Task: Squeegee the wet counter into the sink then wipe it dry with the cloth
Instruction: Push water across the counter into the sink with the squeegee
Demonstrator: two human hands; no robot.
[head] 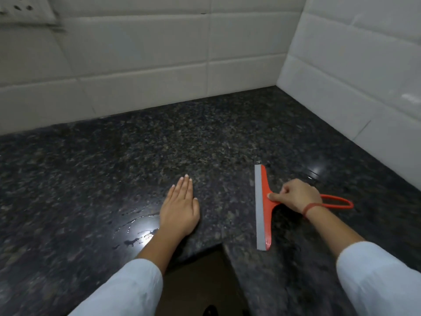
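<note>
A red squeegee (265, 208) with a grey rubber blade lies on the dark speckled granite counter (136, 160), blade edge facing left. My right hand (296, 198) is shut on its handle, whose red loop sticks out behind my wrist. My left hand (181, 207) rests flat on the counter, fingers together, holding nothing. Water streaks and droplets (136, 226) glisten just left of my left wrist. Neither sink nor cloth is in view.
The counter forms an L-shaped corner with white tiled walls (227, 65) behind and to the right. An inner front edge notch (218, 249) opens toward my body. A socket plate (25, 10) sits high on the left wall.
</note>
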